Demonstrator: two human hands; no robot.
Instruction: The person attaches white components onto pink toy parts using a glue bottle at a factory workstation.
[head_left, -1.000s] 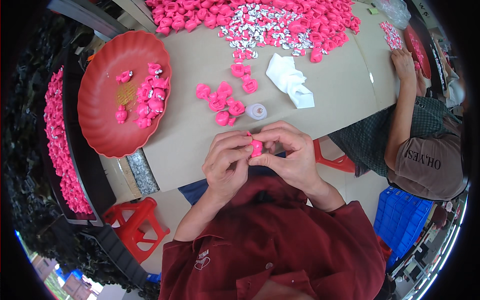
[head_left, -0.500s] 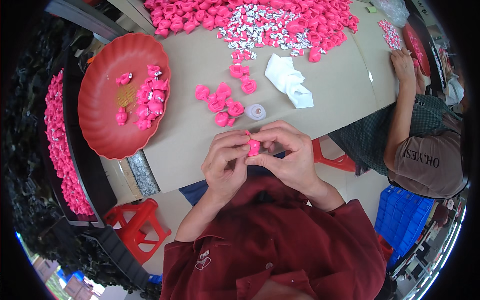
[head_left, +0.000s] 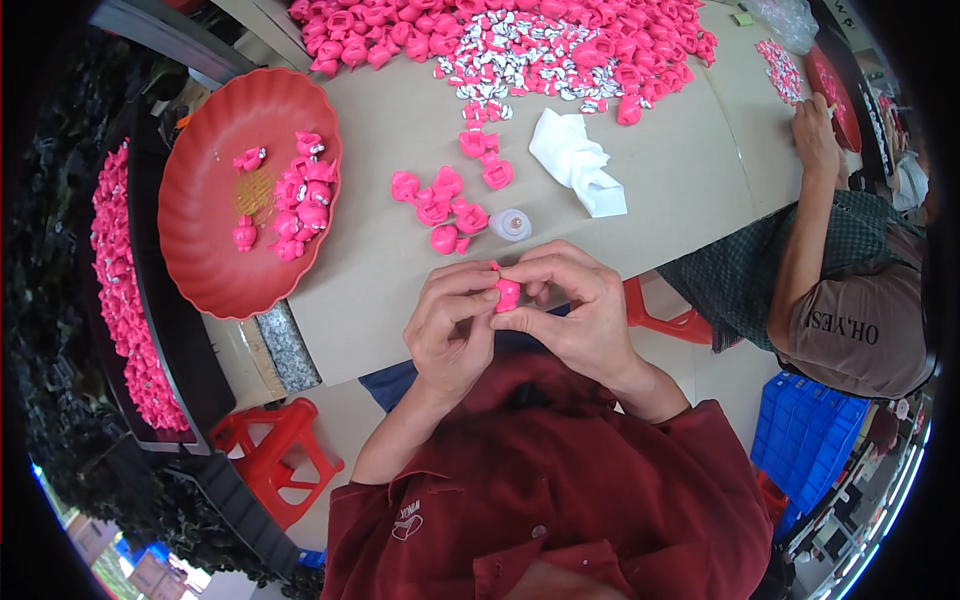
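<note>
A small glossy pink plastic figure part (head_left: 508,294) is pinched between my two hands, just over the table's near edge. My left hand (head_left: 450,318) grips its left side with thumb and fingertips. From the right, my right hand (head_left: 575,305) holds it between thumb and forefinger, the other fingers curled. Part of the piece is hidden behind my fingers. Just beyond my hands stands a small pale round pot (head_left: 511,225). Beside it lies a loose cluster of pink figure parts (head_left: 433,206), some with square openings. A crumpled white cloth or tissue (head_left: 577,162) lies farther right.
A scalloped red tray (head_left: 195,255) at left holds several pink figures with white bits. Heaped pink parts (head_left: 400,28) and small white-and-pink pieces (head_left: 520,60) cover the far table. A co-worker's hand (head_left: 816,135) is at the right. A red stool (head_left: 275,455) stands lower left.
My hands and the pink part have stayed almost still. The co-worker's arm at the right has shifted slightly, its hand now nearer the red dish there.
</note>
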